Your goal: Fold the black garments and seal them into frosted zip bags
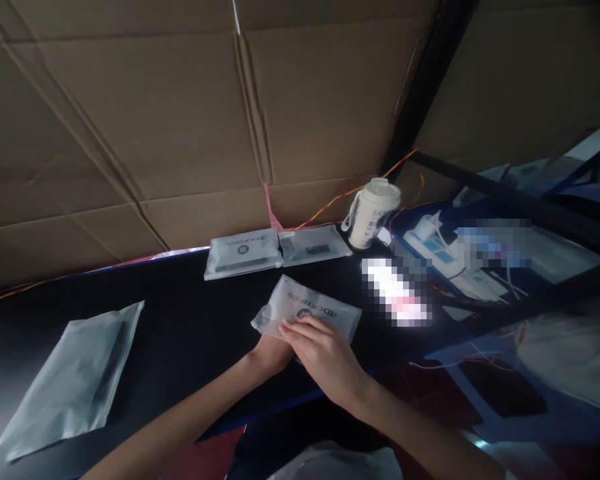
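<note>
A frosted plastic zip pouch (pixel 290 300) printed "ROCKBROS" is held over the front of the black table, its lettering upside down to me. My left hand (pixel 274 355) grips it from below, with most of the fingers hidden behind it. Across its near side lies my right hand (pixel 327 353), fingers together and pressed on the printed face; the thumb is out of sight. Farther back, a similar printed pouch (pixel 253 247) lies beside another frosted pouch (pixel 313 245) with a dark patch. A larger frosted pouch (pixel 75 380) rests at the left.
A lidded white cup (pixel 374 213) with a strap stands at the back right. Near it lies a bright, pixelated object (pixel 395 293). A power strip (pixel 430 247) with cables sits farther right, past a dark frame bar (pixel 480 190). Cardboard (pixel 180 120) walls the table's back.
</note>
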A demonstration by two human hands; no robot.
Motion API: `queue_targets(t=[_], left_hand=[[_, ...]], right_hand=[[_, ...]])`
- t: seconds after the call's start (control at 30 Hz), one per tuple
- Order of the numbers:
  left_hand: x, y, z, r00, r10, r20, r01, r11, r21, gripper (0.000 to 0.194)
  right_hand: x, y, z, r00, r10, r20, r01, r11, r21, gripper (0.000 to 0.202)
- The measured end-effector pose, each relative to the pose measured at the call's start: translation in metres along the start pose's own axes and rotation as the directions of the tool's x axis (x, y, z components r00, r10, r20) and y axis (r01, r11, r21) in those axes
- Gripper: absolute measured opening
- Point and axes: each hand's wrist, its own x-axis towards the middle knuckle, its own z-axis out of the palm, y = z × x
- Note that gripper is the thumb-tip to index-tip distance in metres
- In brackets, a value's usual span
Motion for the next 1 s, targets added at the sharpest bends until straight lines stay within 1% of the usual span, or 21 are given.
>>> queue_targets(t=[0.07, 0.13, 0.2, 0.3, 0.33, 0.37, 0.4, 0.43, 0.47, 0.5, 0.53, 0.57, 0.6, 0.63, 0.67, 0.7, 0.73, 0.8, 0.87, 0.93, 1.0], left_hand=[[0.002, 0.001, -0.001, 1.000, 0.019, -0.001, -0.019, 1.000, 0.000, 0.031], [0.002, 0.008, -0.007, 1.000, 0.024, -0.002, -0.024, 1.000, 0.013, 0.034], [-0.004, 0.020, -0.018, 1.000, 0.029, -0.004, -0.029, 0.999, 0.022, 0.031], [-0.023, 0.036, -0.039, 0.999, 0.040, -0.035, -0.040, 0.999, -0.004, 0.022], [-0.030, 0.038, -0.046, 0.997, 0.005, -0.072, -0.007, 1.000, -0.028, 0.023], [-0.038, 0.039, -0.052, 0.989, -0.078, -0.126, 0.071, 0.996, -0.061, 0.022], [-0.044, 0.038, -0.058, 0.960, -0.206, -0.191, 0.187, 0.976, -0.114, 0.021], [-0.048, 0.036, -0.063, 0.898, -0.365, -0.246, 0.323, 0.926, -0.197, 0.020], [-0.050, 0.032, -0.066, 0.808, -0.526, -0.265, 0.443, 0.840, -0.315, 0.022], [-0.051, 0.028, -0.069, 0.716, -0.659, -0.231, 0.521, 0.725, -0.450, 0.029], [-0.050, 0.024, -0.070, 0.649, -0.747, -0.143, 0.555, 0.594, -0.583, 0.036], [-0.047, 0.020, -0.070, 0.620, -0.784, -0.027, 0.555, 0.462, -0.692, 0.041], [-0.044, 0.017, -0.070, 0.620, -0.780, 0.083, 0.539, 0.346, -0.768, 0.043], [-0.040, 0.014, -0.069, 0.632, -0.757, 0.165, 0.522, 0.259, -0.813, 0.042], [-0.036, 0.012, -0.067, 0.641, -0.738, 0.214, 0.511, 0.202, -0.836, 0.040], [-0.033, 0.010, -0.066, 0.641, -0.731, 0.236, 0.506, 0.170, -0.846, 0.038], [-0.031, 0.008, -0.064, 0.635, -0.733, 0.244, 0.504, 0.153, -0.850, 0.036], [-0.027, 0.003, -0.062, 0.618, -0.746, 0.249, 0.508, 0.137, -0.851, 0.036], [-0.025, -0.002, -0.062, 0.615, -0.742, 0.265, 0.516, 0.125, -0.847, 0.036], [-0.022, -0.007, -0.063, 0.626, -0.727, 0.281, 0.520, 0.120, -0.846, 0.035], [-0.019, -0.009, -0.063, 0.644, -0.703, 0.302, 0.525, 0.118, -0.843, 0.035]], right_hand=[[0.001, 0.002, -0.001, 1.000, 0.014, -0.016, -0.014, 1.000, 0.009, 0.033], [0.002, 0.004, -0.003, 0.998, 0.034, -0.046, -0.032, 0.999, 0.031, 0.030], [0.004, 0.006, -0.005, 0.996, 0.055, -0.077, -0.052, 0.998, 0.047, 0.028], [0.008, 0.008, -0.009, 0.992, 0.102, -0.079, -0.099, 0.994, 0.040, 0.027], [0.009, 0.008, -0.011, 0.989, 0.128, -0.073, -0.126, 0.992, 0.031, 0.027], [0.011, 0.007, -0.012, 0.986, 0.156, -0.063, -0.154, 0.988, 0.024, 0.027], [0.012, 0.006, -0.014, 0.982, 0.183, -0.054, -0.182, 0.983, 0.016, 0.027], [0.014, 0.003, -0.015, 0.977, 0.209, -0.048, -0.209, 0.978, 0.009, 0.027], [0.016, 0.000, -0.015, 0.971, 0.235, -0.045, -0.235, 0.972, 0.003, 0.027], [0.018, -0.004, -0.015, 0.965, 0.259, -0.043, -0.259, 0.966, -0.004, 0.028], [0.020, -0.008, -0.014, 0.959, 0.279, -0.039, -0.280, 0.960, -0.011, 0.028], [0.021, -0.013, -0.012, 0.955, 0.295, -0.031, -0.296, 0.955, -0.020, 0.029], [0.021, -0.019, -0.010, 0.951, 0.308, -0.018, -0.308, 0.951, -0.031, 0.029], [0.021, -0.024, -0.007, 0.948, 0.319, 0.001, -0.318, 0.947, -0.043, 0.028], [0.021, -0.028, -0.004, 0.946, 0.324, 0.022, -0.323, 0.945, -0.054, 0.027], [0.019, -0.032, -0.001, 0.945, 0.323, 0.049, -0.320, 0.946, -0.059, 0.026], [0.018, -0.034, 0.001, 0.946, 0.314, 0.082, -0.311, 0.949, -0.056, 0.025], [0.016, -0.033, 0.002, 0.949, 0.274, 0.157, -0.275, 0.961, -0.015, 0.031], [0.018, -0.023, -0.001, 0.953, 0.220, 0.209, -0.240, 0.968, 0.075, 0.038], [0.025, -0.004, -0.005, 0.961, 0.188, 0.201, -0.226, 0.956, 0.185, 0.038], [0.038, 0.019, -0.006, 0.972, 0.173, 0.157, -0.212, 0.935, 0.283, 0.032]])
